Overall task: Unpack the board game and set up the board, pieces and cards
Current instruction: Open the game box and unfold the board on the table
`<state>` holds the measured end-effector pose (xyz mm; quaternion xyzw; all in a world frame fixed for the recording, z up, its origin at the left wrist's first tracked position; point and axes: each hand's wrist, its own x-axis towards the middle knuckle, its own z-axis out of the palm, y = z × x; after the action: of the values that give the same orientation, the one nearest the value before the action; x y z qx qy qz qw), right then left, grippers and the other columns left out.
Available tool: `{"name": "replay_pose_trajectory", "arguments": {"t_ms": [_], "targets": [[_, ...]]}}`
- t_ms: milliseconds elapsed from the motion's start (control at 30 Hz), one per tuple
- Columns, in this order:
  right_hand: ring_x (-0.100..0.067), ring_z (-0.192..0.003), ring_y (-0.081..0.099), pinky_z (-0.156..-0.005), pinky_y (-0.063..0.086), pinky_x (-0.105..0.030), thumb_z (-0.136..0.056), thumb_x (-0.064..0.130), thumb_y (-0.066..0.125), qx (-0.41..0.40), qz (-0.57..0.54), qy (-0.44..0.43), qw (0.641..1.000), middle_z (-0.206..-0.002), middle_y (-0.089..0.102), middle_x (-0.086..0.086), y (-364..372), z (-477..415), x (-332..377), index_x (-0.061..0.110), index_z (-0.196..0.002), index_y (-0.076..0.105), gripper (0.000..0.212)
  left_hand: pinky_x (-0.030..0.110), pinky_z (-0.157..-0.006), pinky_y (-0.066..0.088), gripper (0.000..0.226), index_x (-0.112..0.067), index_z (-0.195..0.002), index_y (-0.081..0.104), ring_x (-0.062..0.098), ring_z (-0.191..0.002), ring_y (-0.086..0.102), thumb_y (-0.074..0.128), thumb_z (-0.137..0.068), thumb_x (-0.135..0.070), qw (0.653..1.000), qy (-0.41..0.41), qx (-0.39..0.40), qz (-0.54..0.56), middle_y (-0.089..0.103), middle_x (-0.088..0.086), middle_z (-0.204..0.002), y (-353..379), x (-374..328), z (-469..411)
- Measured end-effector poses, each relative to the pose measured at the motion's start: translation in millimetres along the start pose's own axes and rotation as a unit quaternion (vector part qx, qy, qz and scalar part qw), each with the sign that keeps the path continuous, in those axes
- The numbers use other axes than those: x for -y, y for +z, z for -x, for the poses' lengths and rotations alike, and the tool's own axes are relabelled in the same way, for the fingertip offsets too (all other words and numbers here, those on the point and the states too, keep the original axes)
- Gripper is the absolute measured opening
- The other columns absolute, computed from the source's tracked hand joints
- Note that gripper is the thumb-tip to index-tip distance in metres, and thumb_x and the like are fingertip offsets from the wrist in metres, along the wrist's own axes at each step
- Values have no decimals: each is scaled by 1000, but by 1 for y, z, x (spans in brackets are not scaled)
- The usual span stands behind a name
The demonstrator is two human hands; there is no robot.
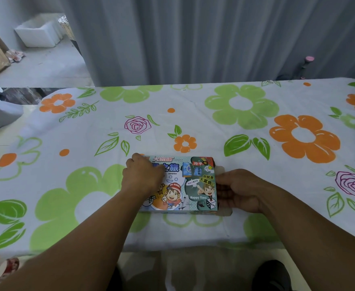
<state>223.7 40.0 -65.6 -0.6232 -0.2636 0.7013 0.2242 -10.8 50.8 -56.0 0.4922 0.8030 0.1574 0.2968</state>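
A: Where is the board game box?

B: Lower centre of the frame. It lies flat on the flowered cloth that covers the table, printed face up and closed.

A: Which way does it run?

B: Its long axis goes left to right across the frame. The title line sits along the far edge and the dice picture is near the lower right corner, so the print reads upright for the person.

A: And the hands?

B: The left hand lies on the box's upper left part, knuckles up, with its fingers curled over that end and gripping it. The right hand is at the right short end, and its fingers curl in against that edge and hold it. A pale flap sticks out just past the end there. Whether the fingers pinch the flap itself cannot be told.

A: How close is the box to the edges?

B: It is near the table's front edge, which crosses the lower frame just below it. Bare cloth spreads wide to the left, to the right and up towards the far edge.

A: What is past that?

B: A grey curtain hangs along the top of the frame. A white box stands on the floor at upper left, well apart from the table.
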Motion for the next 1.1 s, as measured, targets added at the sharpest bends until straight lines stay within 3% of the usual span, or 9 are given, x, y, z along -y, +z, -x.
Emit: {"name": "replay_pose_trajectory", "arguments": {"t_ms": [200,367,467,667,833,1100], "targets": [[-29,-92,66,-79,57,-43,-99,18,60,3,14,-6,1000,-100,75,-16,-1,0,0,-2,-112,70,26,49,-102,43,62,-4,-134,36,38,-125,45,62,-91,-41,1000,-16,3,11,41,18,-136,4,-2,1],[-25,-80,70,-76,56,-41,-100,13,56,-1,22,-28,999,-95,76,-16,-1,-2,0,-2,-106,71,22,50,-104,41,63,-5,-137,36,38,-127,44,62,-90,-37,998,-43,-13,34,41,17,-137,6,-6,0],[-25,-77,70,-75,56,-40,-102,10,52,-22,44,-40,998,-93,76,-17,-1,-4,-2,-4,-112,66,22,52,-105,41,57,-3,-135,37,39,-126,43,60,-90,-30,996,-56,-9,66,40,18,-137,6,-5,-2],[-34,-90,72,-91,57,-54,-101,11,56,-40,47,-40,997,-100,75,-22,0,-4,-4,-3,-112,64,19,52,-106,41,53,-1,-133,37,41,-126,42,57,-89,-23,996,-53,1,70,39,20,-136,6,-2,-2],[-23,-73,73,-73,61,-38,-98,25,63,-37,36,-37,998,-88,77,-12,2,-1,0,3,-102,70,23,51,-104,42,55,-3,-134,38,40,-126,43,58,-90,-30,996,-58,0,64,42,19,-136,5,-3,-2],[-19,-63,69,-61,56,-32,-96,27,65,-26,3,-11,1000,-79,75,-8,2,2,2,6,-92,72,23,52,-101,45,52,-6,-130,39,39,-121,47,59,-89,-31,996,-52,1,73,47,18,-130,4,-4,-2]]}}
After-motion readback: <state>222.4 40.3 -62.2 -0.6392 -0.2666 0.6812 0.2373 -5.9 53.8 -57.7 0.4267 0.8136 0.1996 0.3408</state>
